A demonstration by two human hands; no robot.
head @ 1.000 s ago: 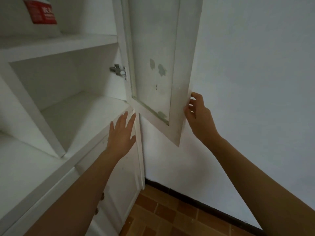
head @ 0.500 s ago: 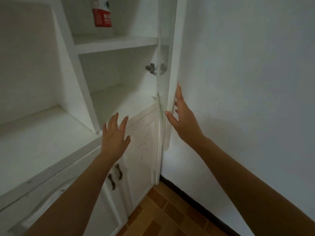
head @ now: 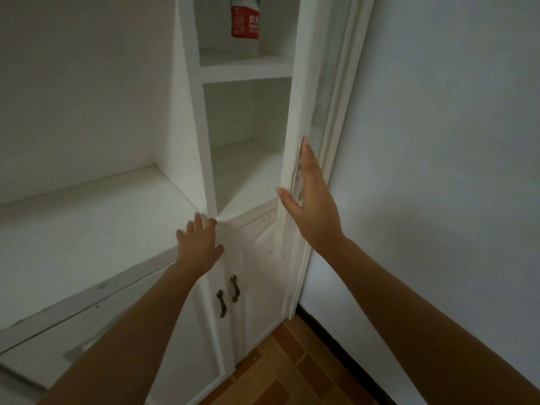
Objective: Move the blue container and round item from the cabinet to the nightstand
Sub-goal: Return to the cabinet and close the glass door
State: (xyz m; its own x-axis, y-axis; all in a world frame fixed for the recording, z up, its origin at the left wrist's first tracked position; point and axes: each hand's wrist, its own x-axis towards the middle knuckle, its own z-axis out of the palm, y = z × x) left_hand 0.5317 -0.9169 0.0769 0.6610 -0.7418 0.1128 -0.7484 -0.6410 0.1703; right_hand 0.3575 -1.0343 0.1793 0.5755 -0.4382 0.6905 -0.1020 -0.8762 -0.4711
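Note:
A white cabinet (head: 190,118) fills the left of the view, its upper shelves open. My right hand (head: 312,197) lies flat with fingers spread against the edge of the glass-panelled cabinet door (head: 295,135), which stands nearly edge-on. My left hand (head: 200,244) hovers open at the front corner of the lower shelf, holding nothing. On the top shelf stands a red and white container (head: 245,17). No blue container, round item or nightstand is in view.
Two lower cabinet doors with dark handles (head: 228,293) are shut below the shelves. A wide white ledge (head: 73,229) runs to the left. A white wall (head: 438,141) stands close on the right, above a brown tiled floor (head: 292,369).
The cabinet door has swung from wide open toward the cabinet under my right hand. The view has turned, showing more of the shelves. My left hand stays near the shelf corner.

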